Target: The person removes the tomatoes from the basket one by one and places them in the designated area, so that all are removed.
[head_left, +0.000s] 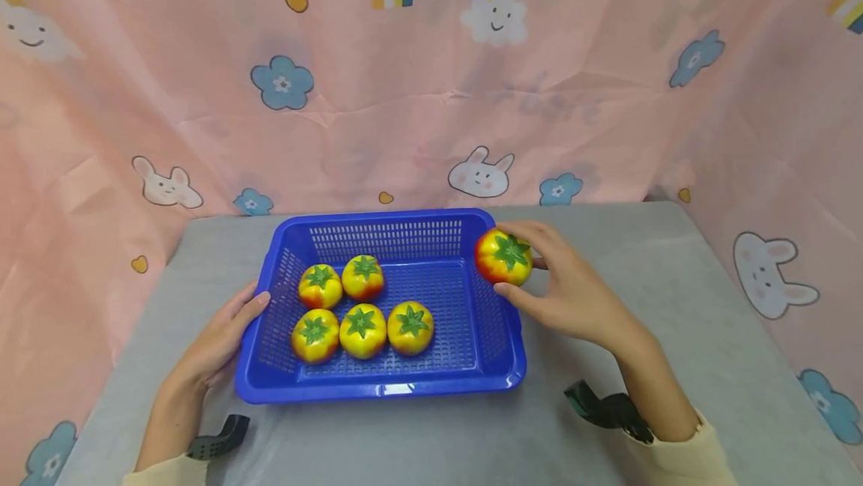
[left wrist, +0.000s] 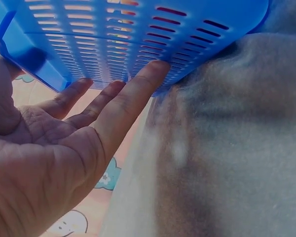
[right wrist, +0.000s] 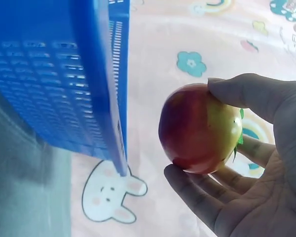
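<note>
- So the right hand point(head_left: 573, 287) has the red-and-yellow fruit point(head_left: 503, 257) pinched between thumb and fingers, right by the basket's right rim. The right wrist view shows a gap between fruit and basket.
- Biggest worry imo: that skin looks super glossy and round, and the thumb and fingertips only cover bits of it. Loosen a little and it could squirt out, probably onto the grey table point(head_left: 472, 441).
- It's also really near the rim. Drift sideways while low and the fruit or knuckles could clip the edge and knock the blue basket point(head_left: 323, 394) askew.
- Left hand point(head_left: 216, 336) pinches the basket's left side, thumb over the rim, fingers against the slotted outer wall. Only one side is held, so a bump on the right could swing it round, I reckon. Can't tell how hard it's gripping.
- Five other fruits point(head_left: 362, 331) sit inside, bunched toward the left and middle. Tip the basket and they'd likely roll.
- Bare floor is on the basket's right. A fruit dropped from rim height might bounce or smack its neighbours.
</note>
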`<state>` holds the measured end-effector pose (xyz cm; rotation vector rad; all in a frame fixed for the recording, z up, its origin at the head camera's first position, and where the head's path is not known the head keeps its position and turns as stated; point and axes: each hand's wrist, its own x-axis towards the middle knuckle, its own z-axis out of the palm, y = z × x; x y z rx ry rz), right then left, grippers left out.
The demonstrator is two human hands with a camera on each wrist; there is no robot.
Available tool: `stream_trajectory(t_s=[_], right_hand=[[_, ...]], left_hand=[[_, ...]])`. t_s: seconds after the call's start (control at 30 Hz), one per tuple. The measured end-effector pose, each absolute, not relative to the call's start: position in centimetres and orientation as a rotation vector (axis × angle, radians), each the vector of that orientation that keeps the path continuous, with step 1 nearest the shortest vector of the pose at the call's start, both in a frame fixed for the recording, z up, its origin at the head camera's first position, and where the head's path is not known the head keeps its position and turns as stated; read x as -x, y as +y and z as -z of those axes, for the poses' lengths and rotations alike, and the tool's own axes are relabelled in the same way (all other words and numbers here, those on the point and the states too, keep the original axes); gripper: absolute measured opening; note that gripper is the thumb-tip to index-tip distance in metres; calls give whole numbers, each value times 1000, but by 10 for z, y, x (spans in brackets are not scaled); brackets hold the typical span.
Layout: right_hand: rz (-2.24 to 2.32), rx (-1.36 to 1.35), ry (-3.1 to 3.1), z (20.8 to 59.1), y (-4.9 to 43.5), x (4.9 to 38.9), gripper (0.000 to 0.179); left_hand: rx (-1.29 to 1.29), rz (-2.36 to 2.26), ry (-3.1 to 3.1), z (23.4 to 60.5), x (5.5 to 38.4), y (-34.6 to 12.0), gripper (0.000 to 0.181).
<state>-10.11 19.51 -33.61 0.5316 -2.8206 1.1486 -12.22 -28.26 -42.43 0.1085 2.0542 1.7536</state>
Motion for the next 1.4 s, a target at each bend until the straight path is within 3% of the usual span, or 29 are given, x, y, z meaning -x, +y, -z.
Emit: stream_trajectory(t_s=[0.53,1.4], right_hand=[[-1134,-325,-2666,368,218,90,75],[-1100,-303,-2720,402,239,115,73]], left_hand=[[-135,-1755,2026,430,119,-284,71],[-167,-1754,2048,428,123,-283,70]])
